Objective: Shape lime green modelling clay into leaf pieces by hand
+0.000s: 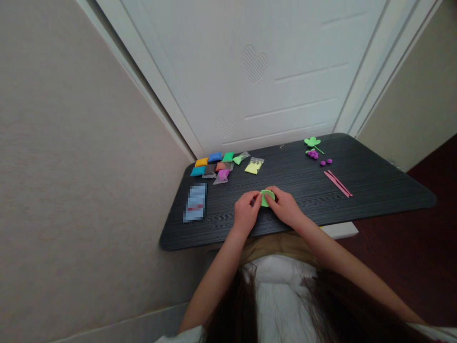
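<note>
A flat, rounded piece of light green modelling clay [266, 201] is held between my two hands near the front edge of the dark table. My left hand [246, 208] pinches its left rim with thumb and fingers. On the other side, my right hand [283, 205] grips it, the thumb lying on its face and the fingers behind. To the right are a green clay leaf shape with a stem [312, 142], a small cluster of purple clay balls [313, 155] and two loose purple balls [326, 162]. Two pink modelling tools [337, 184] lie nearby.
Several small bags of coloured clay, among them an orange one [202, 162] and a yellow one [254, 166], lie at the back left. A phone [195, 202] rests at the left of the table [385, 190]. A white door [285, 71] rises behind; a wall stands left.
</note>
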Action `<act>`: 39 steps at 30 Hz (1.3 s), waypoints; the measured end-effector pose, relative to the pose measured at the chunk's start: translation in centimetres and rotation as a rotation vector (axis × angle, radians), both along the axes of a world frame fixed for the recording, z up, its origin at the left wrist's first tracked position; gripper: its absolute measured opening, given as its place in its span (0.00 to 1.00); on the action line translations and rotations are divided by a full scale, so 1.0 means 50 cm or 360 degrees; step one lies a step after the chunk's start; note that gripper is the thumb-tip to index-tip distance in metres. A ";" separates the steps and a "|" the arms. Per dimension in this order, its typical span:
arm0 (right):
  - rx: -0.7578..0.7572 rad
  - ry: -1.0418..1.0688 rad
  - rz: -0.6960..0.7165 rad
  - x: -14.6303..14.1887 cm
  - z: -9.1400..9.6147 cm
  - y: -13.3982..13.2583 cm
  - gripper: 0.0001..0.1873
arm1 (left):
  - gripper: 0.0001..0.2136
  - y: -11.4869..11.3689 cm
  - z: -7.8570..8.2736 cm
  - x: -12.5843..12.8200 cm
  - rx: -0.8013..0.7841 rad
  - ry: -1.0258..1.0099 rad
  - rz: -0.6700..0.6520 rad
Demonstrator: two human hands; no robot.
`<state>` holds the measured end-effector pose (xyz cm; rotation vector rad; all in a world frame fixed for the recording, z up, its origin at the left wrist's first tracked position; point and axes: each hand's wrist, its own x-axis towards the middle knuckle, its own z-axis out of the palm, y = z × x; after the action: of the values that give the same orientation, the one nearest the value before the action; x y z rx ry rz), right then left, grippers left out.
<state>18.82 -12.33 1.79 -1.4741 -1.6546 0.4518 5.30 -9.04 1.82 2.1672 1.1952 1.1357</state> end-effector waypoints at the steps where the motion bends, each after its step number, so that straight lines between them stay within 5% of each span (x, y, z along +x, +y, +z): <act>1: 0.0008 0.0008 0.0008 0.000 0.000 0.000 0.11 | 0.09 0.000 0.000 0.000 0.0005 0.0000 0.0000; 8: 0.0178 0.0175 -0.0036 -0.002 0.000 0.003 0.11 | 0.09 0.001 -0.002 0.001 -0.0006 0.0024 -0.0020; 39: 0.0128 0.0070 0.0037 0.001 -0.002 0.003 0.10 | 0.07 0.005 0.002 -0.005 0.0022 0.0005 -0.0078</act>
<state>18.88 -12.18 1.70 -1.3783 -1.6384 0.4228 5.06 -8.80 1.89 2.1971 1.1323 1.1236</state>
